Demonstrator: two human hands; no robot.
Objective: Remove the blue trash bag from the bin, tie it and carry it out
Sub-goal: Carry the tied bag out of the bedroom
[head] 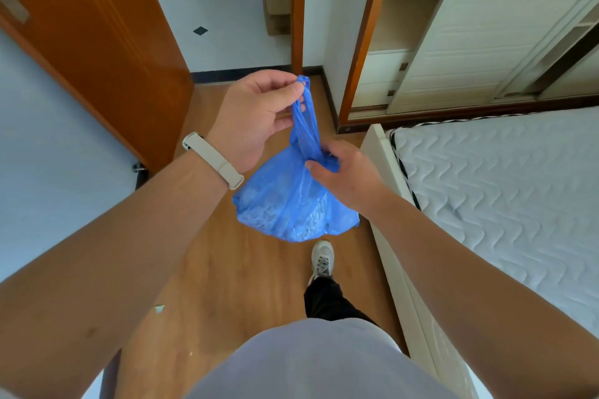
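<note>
The blue trash bag (285,204) hangs in the air in front of me, full and bunched at the top. My left hand (256,113) pinches the upper end of the bag's twisted handles between thumb and fingers. Lower down, my right hand (343,168) grips the gathered neck of the bag just above its bulging body. The bin is not in view.
An open wooden door (97,42) stands at the left, with the doorway and white tiled floor (220,16) beyond. A bed with a white mattress (502,188) fills the right side. A wardrobe (453,42) stands behind it. Cardboard boxes (275,0) sit past the doorway. My foot (322,257) steps on wooden floor.
</note>
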